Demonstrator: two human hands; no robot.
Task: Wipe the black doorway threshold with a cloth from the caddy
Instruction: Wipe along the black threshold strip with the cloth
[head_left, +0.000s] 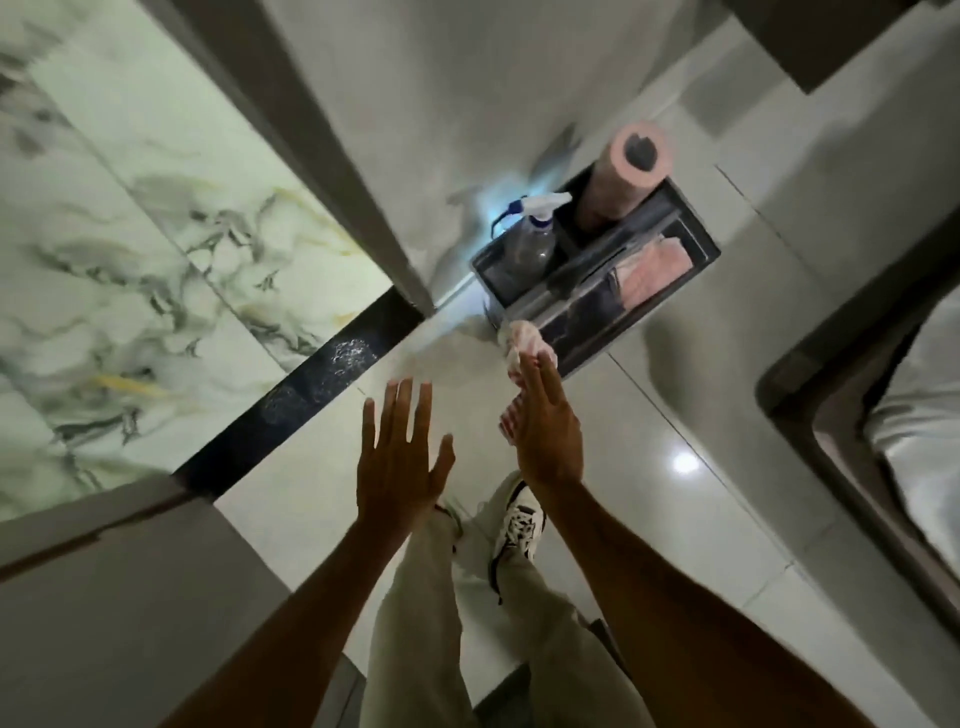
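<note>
The black doorway threshold (306, 387) runs diagonally across the floor between marble tile and pale tile, with wet, foamy patches on it. A dark caddy (698, 236) stands on the pale floor just right of the threshold's far end. My right hand (545, 426) hovers in front of the caddy, fingers stretched, holding a crumpled pink-and-white cloth (519, 340) that shows past the fingertips and beside the palm. My left hand (400, 452) is spread flat in the air over the pale tile, near the threshold, holding nothing.
In the caddy stand a spray bottle (530, 244) and a pink paper roll (631, 166), with folded pink cloths (657, 267) beside them. A door edge (332, 156) meets the threshold's far end. Dark-framed furniture (821, 415) is at right. My shoe (519, 519) is below.
</note>
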